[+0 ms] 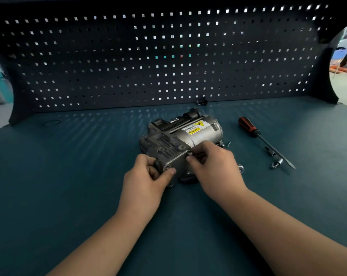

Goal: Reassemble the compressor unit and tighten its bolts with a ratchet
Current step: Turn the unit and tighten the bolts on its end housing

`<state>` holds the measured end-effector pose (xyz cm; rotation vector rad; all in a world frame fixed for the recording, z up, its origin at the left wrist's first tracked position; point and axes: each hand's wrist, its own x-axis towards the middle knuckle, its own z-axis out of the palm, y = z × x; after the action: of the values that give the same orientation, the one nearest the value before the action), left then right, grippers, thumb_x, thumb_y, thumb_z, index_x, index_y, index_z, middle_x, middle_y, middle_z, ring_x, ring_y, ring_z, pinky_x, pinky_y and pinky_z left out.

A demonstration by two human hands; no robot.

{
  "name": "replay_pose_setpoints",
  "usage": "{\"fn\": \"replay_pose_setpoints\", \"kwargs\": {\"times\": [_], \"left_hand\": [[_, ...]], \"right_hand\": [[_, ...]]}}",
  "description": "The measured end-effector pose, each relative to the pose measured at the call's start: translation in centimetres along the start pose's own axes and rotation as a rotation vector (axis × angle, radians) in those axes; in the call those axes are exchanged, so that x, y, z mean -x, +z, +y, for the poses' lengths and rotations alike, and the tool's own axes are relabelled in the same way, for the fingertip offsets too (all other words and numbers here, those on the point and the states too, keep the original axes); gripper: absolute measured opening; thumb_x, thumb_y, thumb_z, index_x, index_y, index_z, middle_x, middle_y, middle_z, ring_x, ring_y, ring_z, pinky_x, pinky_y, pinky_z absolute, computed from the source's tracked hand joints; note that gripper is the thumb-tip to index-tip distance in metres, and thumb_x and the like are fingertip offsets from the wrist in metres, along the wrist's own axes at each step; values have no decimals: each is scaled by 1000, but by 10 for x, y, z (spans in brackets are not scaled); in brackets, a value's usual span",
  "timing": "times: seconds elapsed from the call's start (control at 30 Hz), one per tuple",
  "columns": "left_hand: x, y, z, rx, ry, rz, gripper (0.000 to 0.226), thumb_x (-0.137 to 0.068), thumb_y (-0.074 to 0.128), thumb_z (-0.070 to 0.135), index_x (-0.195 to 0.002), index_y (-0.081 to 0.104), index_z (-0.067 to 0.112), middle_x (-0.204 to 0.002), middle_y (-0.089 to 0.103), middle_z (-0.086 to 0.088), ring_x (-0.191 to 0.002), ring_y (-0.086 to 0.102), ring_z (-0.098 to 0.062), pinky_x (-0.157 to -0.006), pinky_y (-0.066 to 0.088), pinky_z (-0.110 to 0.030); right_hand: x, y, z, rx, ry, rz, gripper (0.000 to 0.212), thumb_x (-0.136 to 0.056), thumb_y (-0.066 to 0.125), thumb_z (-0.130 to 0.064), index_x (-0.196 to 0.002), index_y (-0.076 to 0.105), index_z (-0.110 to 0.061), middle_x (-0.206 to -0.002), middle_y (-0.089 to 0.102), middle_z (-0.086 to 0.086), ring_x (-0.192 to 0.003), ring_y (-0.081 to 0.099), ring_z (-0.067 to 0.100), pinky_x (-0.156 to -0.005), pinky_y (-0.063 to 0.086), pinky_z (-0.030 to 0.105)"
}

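Note:
The compressor unit [180, 138], grey metal with a silver motor can and a yellow warning label, lies in the middle of the bench. My left hand [148, 176] grips its near left corner, thumb on the flat end plate. My right hand [212, 162] pinches a small bolt [189, 153] at the top edge of that plate. A long tool with a red-and-black handle [248, 126] lies to the right on the bench. Loose bolts [276, 163] rest beside its shaft, and one more bolt [228, 144] lies by the motor can.
The teal bench top [69, 176] stretches wide on both sides. A dark pegboard [148, 56] closes off the back. A small dark part [201, 101] sits at the pegboard's foot. A round washer-like piece [240, 168] lies just right of my right hand.

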<state>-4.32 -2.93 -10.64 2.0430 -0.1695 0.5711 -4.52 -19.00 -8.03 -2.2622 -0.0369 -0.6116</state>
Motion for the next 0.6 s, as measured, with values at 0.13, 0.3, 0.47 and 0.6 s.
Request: {"fn": "replay_pose_setpoints", "kwargs": {"times": [0.13,0.3,0.47,0.6], "left_hand": [[-3,13,6,14,13,-1,34,-71,80,30,-77,47,25,-52,50,8,-48,46,-1,-46,36,-12],[-6,15,6,-4,42,-55,35,-69,80,35,-78,47,29,-53,50,10,-49,48,-1,-48,35,-11],[-1,8,4,-30,56,-117,38,-68,79,38,-84,45,41,-58,51,18,-51,47,1,-51,36,-9],[-1,9,4,-33,53,-76,36,-69,80,36,-82,46,39,-56,52,12,-50,47,0,-50,36,-9]], "right_hand": [[-8,-7,7,17,-17,32,7,-83,68,-20,-87,63,-21,-68,51,-20,-74,52,9,-58,37,12],[-12,-10,12,42,-7,15,8,-83,68,-24,-87,63,-19,-80,65,-8,-84,60,18,-72,49,30],[-14,-11,12,99,15,-9,17,-86,64,-33,-96,65,-19,-91,70,-2,-93,61,22,-80,51,40],[-14,-12,13,203,-7,-24,22,-90,56,-41,-96,63,-20,-94,69,2,-93,59,26,-78,49,39]]}}
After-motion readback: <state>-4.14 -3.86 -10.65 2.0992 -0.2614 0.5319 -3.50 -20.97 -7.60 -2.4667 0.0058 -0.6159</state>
